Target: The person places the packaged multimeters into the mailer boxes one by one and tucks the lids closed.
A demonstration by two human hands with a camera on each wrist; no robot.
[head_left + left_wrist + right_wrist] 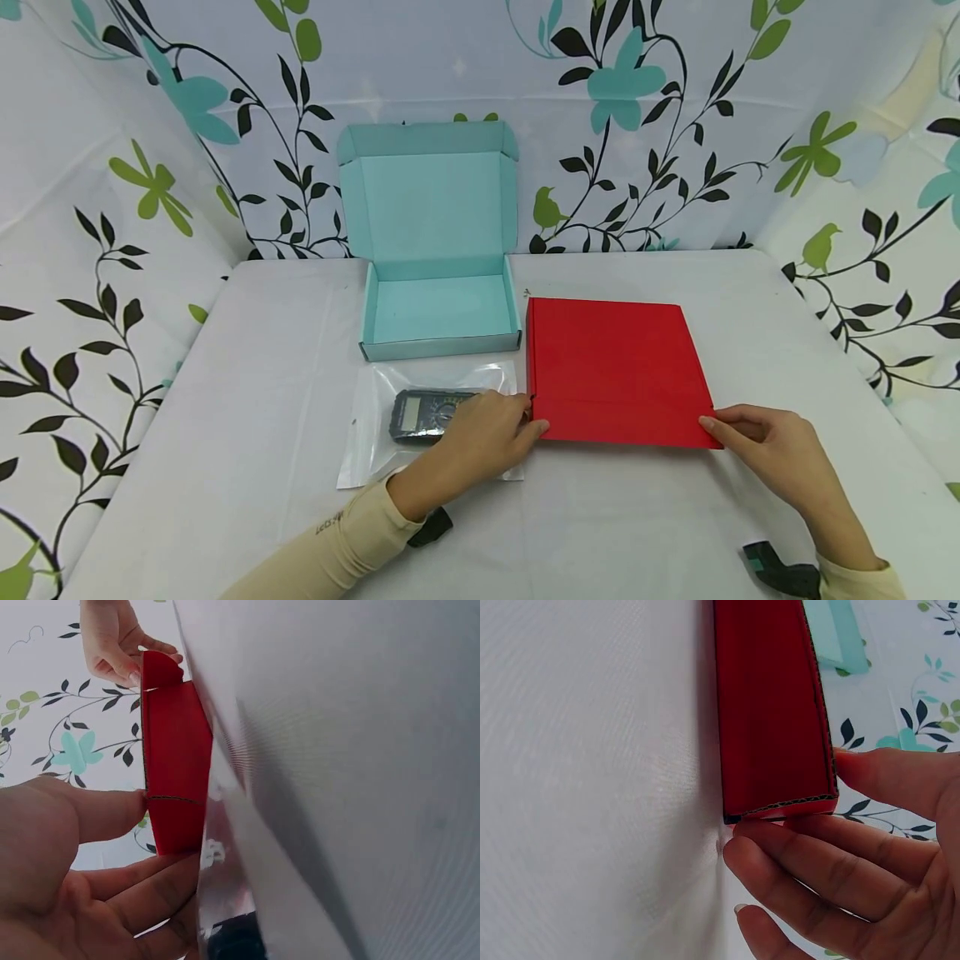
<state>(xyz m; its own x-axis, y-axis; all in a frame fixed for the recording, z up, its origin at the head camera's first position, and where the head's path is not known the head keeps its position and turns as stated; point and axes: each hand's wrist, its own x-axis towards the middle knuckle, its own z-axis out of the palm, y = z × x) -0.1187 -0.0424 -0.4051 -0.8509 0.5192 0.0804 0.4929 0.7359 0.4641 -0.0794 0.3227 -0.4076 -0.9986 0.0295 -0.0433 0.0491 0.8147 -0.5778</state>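
Red box (615,367), apparently closed already, pinched at near corners by left hand (489,432) and right hand (776,454). Teal box (442,346) open; multimeter (417,414) outside both.

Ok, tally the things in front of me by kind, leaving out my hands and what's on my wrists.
Cardboard boxes: 2 (open pale-teal box, flat rectangular red box)
Black handheld meters with a grey display: 1
Clear plastic bags: 1
Total: 4
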